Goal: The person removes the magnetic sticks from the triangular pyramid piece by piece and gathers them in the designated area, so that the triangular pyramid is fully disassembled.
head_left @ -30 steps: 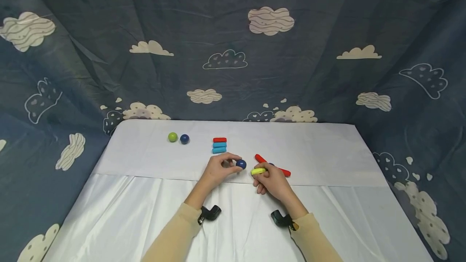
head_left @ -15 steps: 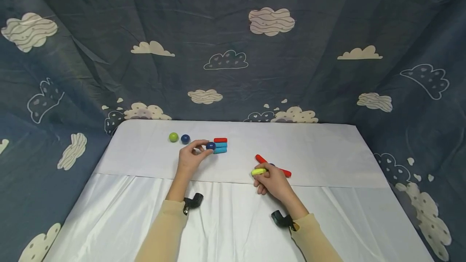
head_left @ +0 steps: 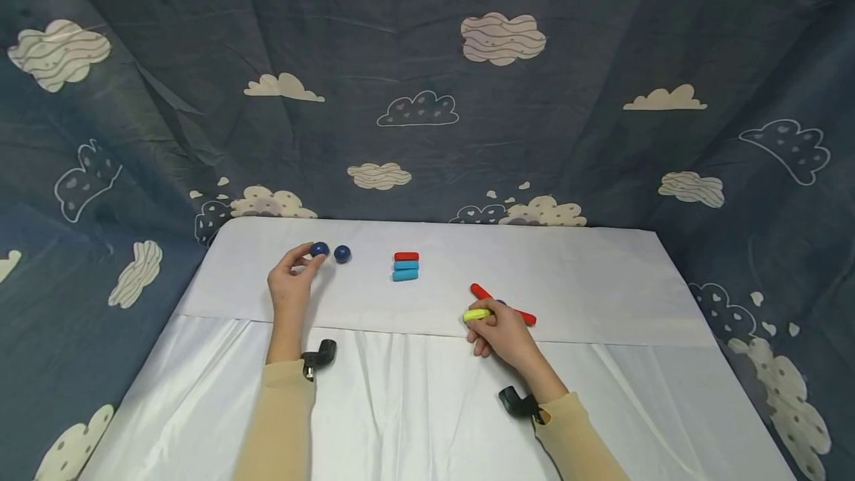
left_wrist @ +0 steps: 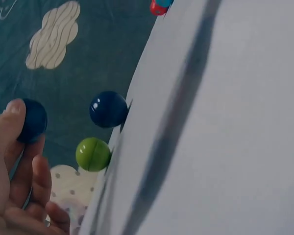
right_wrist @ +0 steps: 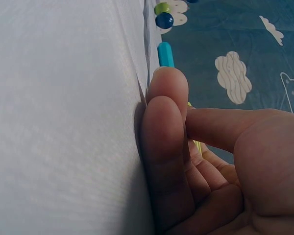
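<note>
My left hand (head_left: 290, 284) pinches a dark blue ball (head_left: 319, 249) between thumb and fingertips at the back left of the table. In the left wrist view, that ball is off the table, beside a green ball (left_wrist: 93, 154) and a second dark blue ball (left_wrist: 109, 109). The head view hides the green ball behind the held one. My right hand (head_left: 502, 329) holds a short yellow stick (head_left: 476, 314) near the table's middle. Red stick parts (head_left: 480, 291) show on both sides of its fingers, with a bit of another blue ball (head_left: 501, 302) between.
A red stick (head_left: 406, 256) and two light blue sticks (head_left: 405, 275) lie in a row between the hands, towards the back. The white-covered table (head_left: 588, 273) ends at a dark curtain (head_left: 561, 132) with cloud prints behind it and along both sides.
The left hand has carried its blue ball from beside the right hand leftwards and back, past the light blue sticks, to the green ball's place. The right hand stays put with the yellow stick.
</note>
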`<move>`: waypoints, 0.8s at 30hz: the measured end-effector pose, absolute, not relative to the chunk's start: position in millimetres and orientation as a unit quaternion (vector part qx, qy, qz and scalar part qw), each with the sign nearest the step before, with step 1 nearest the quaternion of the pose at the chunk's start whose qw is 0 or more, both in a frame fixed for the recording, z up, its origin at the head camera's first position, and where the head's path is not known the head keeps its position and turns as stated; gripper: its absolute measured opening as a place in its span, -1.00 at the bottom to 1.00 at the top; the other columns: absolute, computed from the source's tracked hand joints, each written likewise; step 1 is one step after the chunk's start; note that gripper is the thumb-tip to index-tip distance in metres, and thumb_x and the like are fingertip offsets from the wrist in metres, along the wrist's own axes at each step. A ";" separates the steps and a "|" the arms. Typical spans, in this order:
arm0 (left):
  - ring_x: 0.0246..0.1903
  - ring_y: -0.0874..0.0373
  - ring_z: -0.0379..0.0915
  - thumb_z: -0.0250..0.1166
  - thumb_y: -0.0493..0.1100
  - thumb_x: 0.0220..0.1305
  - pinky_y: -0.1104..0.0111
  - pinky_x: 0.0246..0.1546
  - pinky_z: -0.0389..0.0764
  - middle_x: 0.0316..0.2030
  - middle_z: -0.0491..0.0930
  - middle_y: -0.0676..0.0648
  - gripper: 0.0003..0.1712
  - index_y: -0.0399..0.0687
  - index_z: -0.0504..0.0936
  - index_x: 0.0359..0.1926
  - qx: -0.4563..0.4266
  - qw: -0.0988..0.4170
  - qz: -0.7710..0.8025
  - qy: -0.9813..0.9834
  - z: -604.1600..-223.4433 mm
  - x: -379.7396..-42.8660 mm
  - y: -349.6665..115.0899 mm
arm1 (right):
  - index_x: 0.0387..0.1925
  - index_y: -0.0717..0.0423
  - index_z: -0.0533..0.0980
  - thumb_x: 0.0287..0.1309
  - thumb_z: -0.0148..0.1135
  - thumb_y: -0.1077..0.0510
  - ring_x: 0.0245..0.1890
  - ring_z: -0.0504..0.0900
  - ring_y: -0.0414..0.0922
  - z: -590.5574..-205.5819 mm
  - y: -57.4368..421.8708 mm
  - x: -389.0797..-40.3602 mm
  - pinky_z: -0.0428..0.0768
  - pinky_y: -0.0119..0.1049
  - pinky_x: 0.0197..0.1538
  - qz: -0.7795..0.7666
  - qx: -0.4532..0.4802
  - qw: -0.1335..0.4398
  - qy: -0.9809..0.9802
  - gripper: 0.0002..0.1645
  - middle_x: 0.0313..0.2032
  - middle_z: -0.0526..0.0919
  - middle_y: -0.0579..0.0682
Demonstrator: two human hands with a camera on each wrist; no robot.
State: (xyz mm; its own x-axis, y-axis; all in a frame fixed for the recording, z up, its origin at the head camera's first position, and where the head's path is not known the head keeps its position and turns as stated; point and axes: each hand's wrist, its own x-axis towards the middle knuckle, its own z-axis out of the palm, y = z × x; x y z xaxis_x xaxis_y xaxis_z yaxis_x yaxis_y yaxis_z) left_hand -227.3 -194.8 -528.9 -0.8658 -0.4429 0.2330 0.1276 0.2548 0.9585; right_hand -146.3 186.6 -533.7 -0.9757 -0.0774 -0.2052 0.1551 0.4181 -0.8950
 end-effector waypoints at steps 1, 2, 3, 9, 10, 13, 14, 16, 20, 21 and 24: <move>-0.25 0.42 0.46 0.59 -0.13 0.24 0.55 -0.20 0.36 -0.13 0.76 -0.01 -0.61 -0.10 0.80 0.07 0.114 0.242 -0.600 -0.754 -530.0 -227.8 -198.4 | 0.19 0.21 0.53 0.39 0.38 0.21 -0.67 0.66 -0.12 -533.7 186.6 -146.3 0.67 -0.35 -0.50 -0.539 0.023 0.107 0.835 -0.59 -0.50 0.74 0.04; -0.23 0.42 0.46 0.58 -0.14 0.25 0.55 -0.20 0.37 -0.07 0.77 -0.06 -0.61 -0.11 0.79 0.08 0.123 0.245 -0.599 -0.752 -531.1 -228.4 -201.6 | 0.19 0.21 0.53 0.39 0.38 0.22 -0.67 0.66 -0.12 -533.8 186.5 -146.4 0.67 -0.35 -0.50 -0.538 0.022 0.108 0.836 -0.59 -0.50 0.74 0.04; -0.21 0.42 0.46 0.57 -0.14 0.26 0.55 -0.19 0.37 -0.03 0.76 -0.10 -0.60 -0.12 0.78 0.10 0.133 0.246 -0.599 -0.751 -532.4 -229.2 -204.3 | 0.20 0.21 0.53 0.38 0.38 0.22 -0.67 0.66 -0.12 -534.3 186.4 -146.6 0.67 -0.35 -0.50 -0.537 0.022 0.108 0.836 -0.59 -0.50 0.74 0.04; -0.06 0.23 0.47 0.51 -0.12 0.33 0.30 0.16 0.37 0.10 0.73 -0.21 -0.56 -0.12 0.73 0.20 0.174 0.236 -0.577 -0.762 -538.3 -237.0 -213.7 | 0.19 0.19 0.53 0.38 0.39 0.21 -0.67 0.66 -0.10 -534.5 185.2 -145.9 0.68 -0.34 -0.50 -0.533 0.030 0.109 0.839 -0.58 -0.50 0.73 0.02; -0.03 0.17 0.48 0.50 -0.13 0.34 0.23 0.23 0.37 0.11 0.73 -0.22 -0.55 -0.12 0.73 0.21 0.178 0.236 -0.571 -0.766 -539.1 -238.9 -215.2 | 0.18 0.19 0.54 0.37 0.39 0.20 -0.67 0.65 -0.09 -534.3 185.3 -145.5 0.68 -0.34 -0.50 -0.534 0.033 0.110 0.838 -0.59 -0.51 0.73 0.02; 0.04 0.03 0.52 0.48 -0.14 0.35 0.07 0.32 0.36 0.13 0.73 -0.24 -0.55 -0.13 0.72 0.22 0.189 0.234 -0.559 -0.773 -541.2 -243.6 -221.4 | 0.18 0.19 0.54 0.37 0.39 0.21 -0.67 0.65 -0.10 -534.5 184.8 -144.3 0.68 -0.33 -0.50 -0.536 0.033 0.111 0.836 -0.59 -0.51 0.73 0.02; 0.06 -0.01 0.53 0.48 -0.15 0.35 0.05 0.34 0.35 0.13 0.74 -0.25 -0.55 -0.13 0.72 0.22 0.191 0.233 -0.557 -0.774 -541.6 -244.6 -223.5 | 0.18 0.19 0.54 0.37 0.39 0.21 -0.67 0.65 -0.10 -534.9 184.7 -144.2 0.68 -0.33 -0.50 -0.536 0.033 0.111 0.836 -0.60 -0.51 0.73 0.02; 0.10 -0.07 0.54 0.47 -0.16 0.36 0.03 0.37 0.34 0.15 0.73 -0.26 -0.55 -0.13 0.71 0.23 0.194 0.226 -0.553 -0.778 -541.7 -246.5 -227.3 | 0.16 0.20 0.54 0.38 0.39 0.21 -0.68 0.64 -0.11 -535.6 184.3 -144.3 0.67 -0.34 -0.51 -0.536 0.030 0.110 0.836 -0.61 -0.51 0.73 0.02; 0.16 -0.14 0.56 0.48 -0.17 0.36 0.01 0.42 0.30 0.14 0.73 -0.29 -0.55 -0.14 0.71 0.24 0.202 0.211 -0.547 -0.784 -538.7 -249.9 -229.5 | 0.16 0.22 0.54 0.39 0.38 0.21 -0.70 0.63 -0.12 -536.1 185.0 -145.3 0.67 -0.33 -0.52 -0.535 0.027 0.105 0.838 -0.62 -0.52 0.73 0.03; 0.17 -0.14 0.56 0.48 -0.17 0.36 0.01 0.43 0.31 0.13 0.74 -0.29 -0.55 -0.13 0.71 0.23 0.205 0.207 -0.546 -0.786 -538.2 -251.0 -229.8 | 0.16 0.22 0.53 0.39 0.38 0.21 -0.70 0.63 -0.12 -535.6 185.2 -145.5 0.67 -0.33 -0.53 -0.536 0.027 0.105 0.837 -0.62 -0.52 0.73 0.03; 0.16 -0.15 0.59 0.48 -0.16 0.36 0.01 0.42 0.35 0.12 0.75 -0.28 -0.55 -0.14 0.71 0.23 0.210 0.195 -0.538 -0.793 -537.1 -254.3 -228.9 | 0.16 0.22 0.54 0.39 0.38 0.20 -0.70 0.63 -0.11 -534.0 185.9 -145.9 0.67 -0.33 -0.53 -0.535 0.027 0.103 0.838 -0.62 -0.52 0.73 0.03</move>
